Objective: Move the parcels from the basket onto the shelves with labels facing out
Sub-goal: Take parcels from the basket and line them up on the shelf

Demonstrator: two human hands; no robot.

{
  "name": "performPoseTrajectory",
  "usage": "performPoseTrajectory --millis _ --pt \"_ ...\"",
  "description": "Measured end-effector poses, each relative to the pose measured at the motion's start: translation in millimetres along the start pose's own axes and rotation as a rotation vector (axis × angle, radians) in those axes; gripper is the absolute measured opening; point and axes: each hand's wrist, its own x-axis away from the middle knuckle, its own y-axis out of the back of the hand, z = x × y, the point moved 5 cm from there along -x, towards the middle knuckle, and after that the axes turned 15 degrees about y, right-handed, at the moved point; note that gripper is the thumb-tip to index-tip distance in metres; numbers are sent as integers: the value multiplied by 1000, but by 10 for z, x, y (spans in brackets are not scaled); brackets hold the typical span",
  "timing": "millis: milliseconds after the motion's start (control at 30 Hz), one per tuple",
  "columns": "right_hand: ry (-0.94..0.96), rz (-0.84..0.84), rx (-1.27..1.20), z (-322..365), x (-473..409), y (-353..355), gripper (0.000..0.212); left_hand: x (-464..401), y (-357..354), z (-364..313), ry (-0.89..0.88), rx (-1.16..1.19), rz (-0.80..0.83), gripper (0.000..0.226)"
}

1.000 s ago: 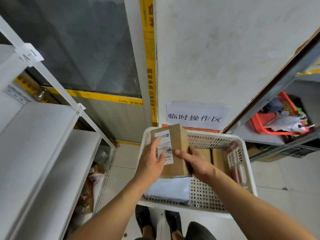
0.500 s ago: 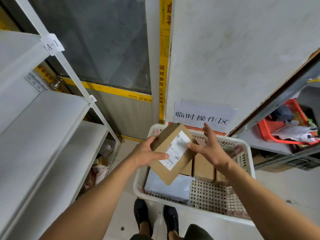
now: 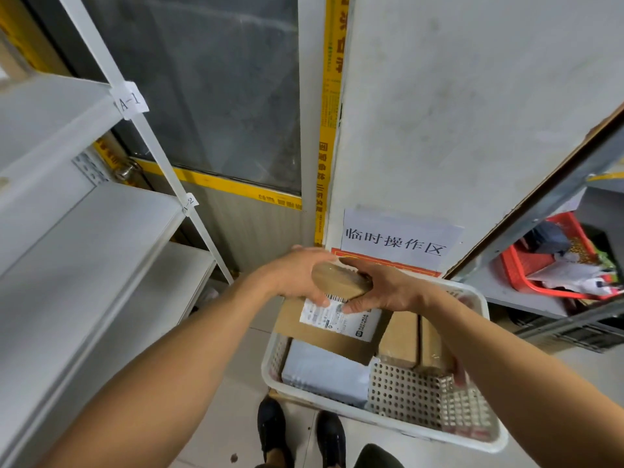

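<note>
White metal shelves [image 3: 101, 238] stand at left. The left hand [image 3: 297, 278] and right hand [image 3: 385, 288] both clasp a brown cardboard parcel [image 3: 337, 315], its white label facing the camera, above the white perforated plastic basket [image 3: 398, 420] holding more parcels.

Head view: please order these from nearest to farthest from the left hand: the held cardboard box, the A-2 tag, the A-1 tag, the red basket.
1. Cardboard box: in the left hand, over the white basket.
2. A-2 tag: on the shelf post, upper left of the hand.
3. A-1 tag: higher on that post.
4. Red basket: far right, on the other shelf.
</note>
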Motion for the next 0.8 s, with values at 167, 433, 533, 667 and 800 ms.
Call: performPoseTrajectory --millis 167,433,533,667,800 --pt "-83 -337 -500 -171 133 -73 60 188 -170 461 269 587 -327 97" --pt "31 -341 -662 142 -126 -437 46 606 -417 456 307 778 -263 66" --pt "39 -255 -692 219 -287 -478 50 737 -344 666 339 844 -336 68" --pt "53 -107 -708 497 -497 -443 60 783 -323 1091 319 980 -406 78" --pt "147 -58 -671 1018 -726 -495 54 1261 -14 1174 315 995 -562 54"
